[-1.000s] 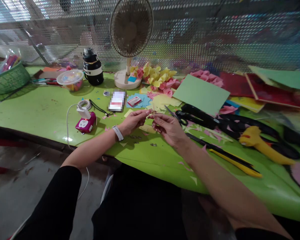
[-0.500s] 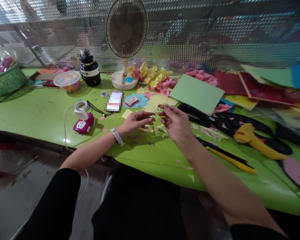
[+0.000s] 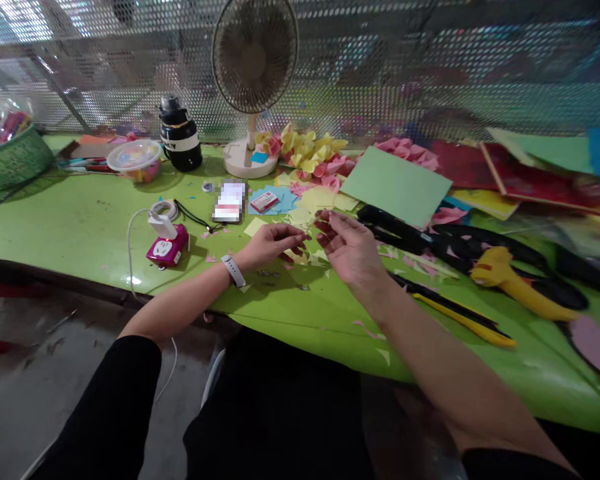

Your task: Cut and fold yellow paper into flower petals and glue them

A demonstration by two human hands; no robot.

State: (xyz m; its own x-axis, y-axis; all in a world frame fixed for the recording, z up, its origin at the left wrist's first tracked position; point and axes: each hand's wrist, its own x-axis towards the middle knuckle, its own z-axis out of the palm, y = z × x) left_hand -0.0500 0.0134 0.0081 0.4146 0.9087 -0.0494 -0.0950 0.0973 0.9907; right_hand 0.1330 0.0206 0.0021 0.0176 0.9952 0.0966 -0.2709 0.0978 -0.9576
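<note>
Hovering over the green table [image 3: 260, 307], the left hand [image 3: 280, 241] and right hand [image 3: 341, 235] face each other, fingers bent, tips apart from the other hand's; whether either pinches anything, I cannot tell. Between and beneath them lie small paper scraps [image 3: 322, 254], pale yellow, thin and irregular. Just beyond the fingertips, flat pale yellow sheets [image 3: 321, 199] overlap loosely. Farther past the right hand rests a larger, smooth, light green sheet [image 3: 395, 185].
</note>
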